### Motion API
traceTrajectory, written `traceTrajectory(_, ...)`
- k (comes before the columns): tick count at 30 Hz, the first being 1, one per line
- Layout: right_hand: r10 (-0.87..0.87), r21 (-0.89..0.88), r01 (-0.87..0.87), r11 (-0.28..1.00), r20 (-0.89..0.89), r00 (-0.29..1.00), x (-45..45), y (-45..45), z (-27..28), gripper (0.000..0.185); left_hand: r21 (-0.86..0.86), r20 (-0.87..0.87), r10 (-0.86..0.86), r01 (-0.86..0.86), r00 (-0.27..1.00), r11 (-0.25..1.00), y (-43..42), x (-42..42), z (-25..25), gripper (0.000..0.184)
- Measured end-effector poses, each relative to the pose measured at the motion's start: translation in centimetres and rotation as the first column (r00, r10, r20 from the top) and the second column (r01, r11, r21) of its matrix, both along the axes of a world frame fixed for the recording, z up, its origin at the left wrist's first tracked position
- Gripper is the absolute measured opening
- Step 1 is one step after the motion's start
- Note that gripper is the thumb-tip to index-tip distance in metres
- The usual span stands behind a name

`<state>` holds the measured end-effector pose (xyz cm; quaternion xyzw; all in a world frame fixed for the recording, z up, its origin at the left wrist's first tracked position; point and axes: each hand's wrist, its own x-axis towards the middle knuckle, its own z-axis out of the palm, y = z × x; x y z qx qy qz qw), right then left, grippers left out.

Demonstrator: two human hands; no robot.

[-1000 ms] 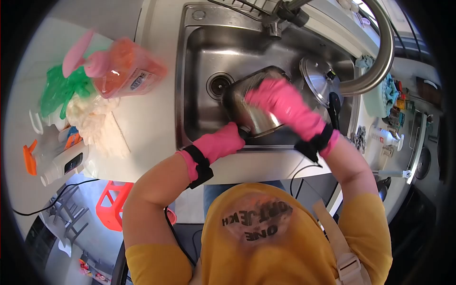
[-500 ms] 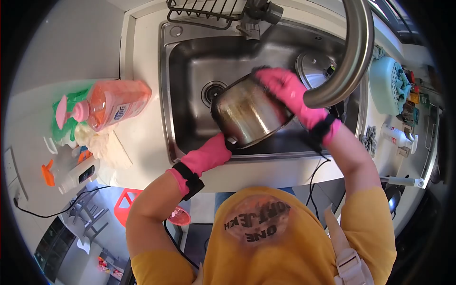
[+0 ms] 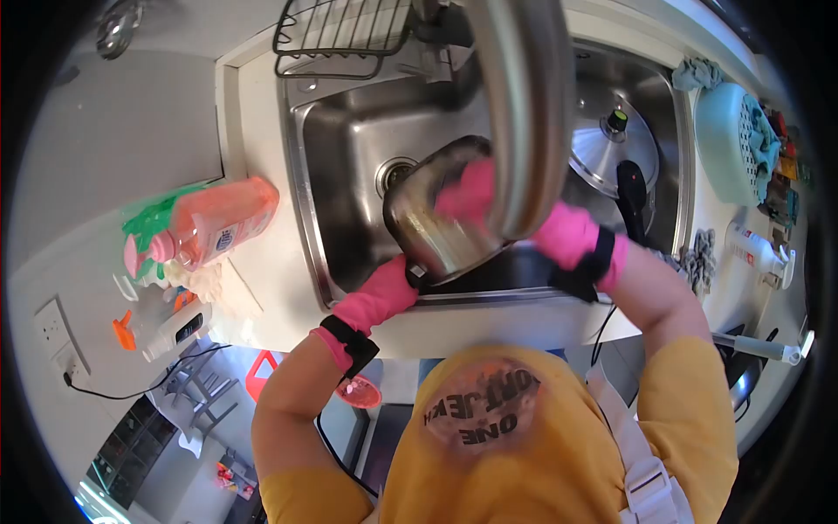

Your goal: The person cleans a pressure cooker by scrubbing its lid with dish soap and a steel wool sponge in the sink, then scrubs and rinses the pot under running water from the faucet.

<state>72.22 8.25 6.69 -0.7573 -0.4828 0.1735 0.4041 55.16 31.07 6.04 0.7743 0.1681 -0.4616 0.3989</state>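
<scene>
A steel pot [image 3: 423,218] lies tilted on its side in the sink [image 3: 336,162], its outer wall stained brown. My left hand [image 3: 381,293], in a pink rubber glove, is closed round the pot's short handle at the near left. Over the upper side of the pot, my gloved right hand [image 3: 470,194] is blurred by motion. The tap spout [image 3: 534,113] crosses in front of that hand, so its fingers and anything under them cannot be made out. To the right in the sink lies a pot lid [image 3: 598,162] with a dark knob.
A black long handle [image 3: 630,196] sticks up beside the lid. Left of the sink are a pink soap pump bottle [image 3: 231,223], a cloth and spray bottles. A wire rack [image 3: 340,39] stands behind; a turquoise basket [image 3: 724,144] and grey scourer [image 3: 698,260] are at right.
My right hand has moved left and down across the pot's wall from its far right edge. The view has shifted, bringing the lid out from behind the spout. My left hand keeps its hold.
</scene>
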Motion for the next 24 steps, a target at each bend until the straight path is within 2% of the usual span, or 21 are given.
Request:
traceTrajectory(2, -0.027, 0.071, 0.028, 0.997, -0.019, 0.999, -3.1, -1.0, -1.7, 0.024, -0.007, -0.112, 0.029, -0.03, 0.993, 1.0, -0.5, 1.1, 1.7, 0.048)
traceTrajectory(3, -0.086, 0.045, 0.098, 0.994, -0.224, 0.971, -0.4, -0.7, -0.2, 0.023, -0.005, -0.157, 0.05, -0.051, 0.986, 0.999, -0.8, 1.6, 2.1, 0.048)
traceTrajectory(4, -0.275, -0.095, 0.265, 0.959, -0.519, 0.809, 1.7, -1.0, 0.3, 0.025, 0.002, -0.062, 0.01, -0.01, 0.998, 1.0, -0.5, 0.9, 0.9, 0.05)
traceTrajectory(6, -0.494, -0.218, 0.453, 0.864, -0.539, 0.683, 4.5, -1.9, -2.0, 0.028, 0.034, 0.126, -0.086, 0.083, 0.988, 0.996, 0.3, -0.9, -1.4, 0.055)
traceTrajectory(9, -0.291, 0.124, 0.367, 0.922, -0.404, 0.867, 0.7, -2.2, -2.6, 0.027, 0.016, 0.152, -0.079, 0.077, 0.985, 0.997, 0.6, -1.2, -1.6, 0.051)
traceTrajectory(10, -0.012, -0.07, 0.004, 0.998, -0.122, 0.993, 0.2, -2.3, 0.7, 0.023, 0.02, 0.097, -0.061, 0.059, 0.993, 0.998, 0.3, -1.0, -1.4, 0.049)
traceTrajectory(11, 0.025, -0.021, -0.026, 0.999, -0.034, 0.999, -1.5, -2.1, 1.3, 0.021, 0.029, 0.043, -0.046, 0.045, 0.998, 0.999, 0.1, -0.6, -1.0, 0.047)
traceTrajectory(13, -0.174, 0.113, 0.244, 0.963, -0.428, 0.887, 0.4, -2.8, -1.4, 0.022, 0.022, -0.005, -0.018, 0.018, 1.0, 1.0, -0.2, 0.0, -0.8, 0.044)
traceTrajectory(14, -0.301, 0.032, 0.446, 0.894, -0.695, 0.653, 1.5, -3.0, -3.1, 0.027, 0.008, -0.007, -0.002, 0.003, 1.0, 1.0, 0.0, -0.2, -0.9, 0.044)
traceTrajectory(15, -0.455, -0.016, 0.539, 0.842, -0.557, 0.695, 2.7, -3.9, -5.9, 0.027, -0.005, -0.016, 0.011, -0.012, 1.0, 1.0, 0.1, -0.4, -0.7, 0.043)
traceTrajectory(17, -0.449, 0.092, 0.544, 0.834, -0.459, 0.766, 1.6, -3.7, -6.2, 0.025, 0.02, -0.037, -0.012, 0.013, 0.999, 1.0, 0.0, 0.6, 0.0, 0.043)
traceTrajectory(19, -0.161, -0.04, 0.156, 0.987, -0.305, 0.938, -0.6, -3.2, -2.1, 0.022, 0.028, -0.024, -0.013, 0.014, 1.0, 1.0, -0.5, -0.1, 0.0, 0.043)
traceTrajectory(20, 0.047, -0.146, -0.049, 0.988, -0.022, 0.999, -1.9, -2.1, 1.1, 0.019, 0.031, 0.022, -0.013, 0.013, 1.0, 0.999, -0.4, -0.3, -0.6, 0.044)
traceTrajectory(21, -0.02, 0.009, 0.021, 1.0, -0.04, 0.999, -2.6, -2.0, 0.0, 0.016, 0.044, 0.049, -0.031, 0.029, 0.998, 0.999, -0.2, -0.6, -0.9, 0.043)
traceTrajectory(23, -0.133, 0.126, 0.161, 0.979, -0.203, 0.97, 0.2, -2.0, -2.5, 0.022, 0.082, 0.1, -0.073, 0.064, 0.992, 0.995, 0.1, -0.9, -1.6, 0.043)
traceTrajectory(24, -0.087, 0.231, 0.295, 0.927, -0.633, 0.769, 1.6, -2.1, -4.0, 0.03, 0.1, 0.12, -0.093, 0.081, 0.988, 0.992, 0.4, -1.4, -2.1, 0.042)
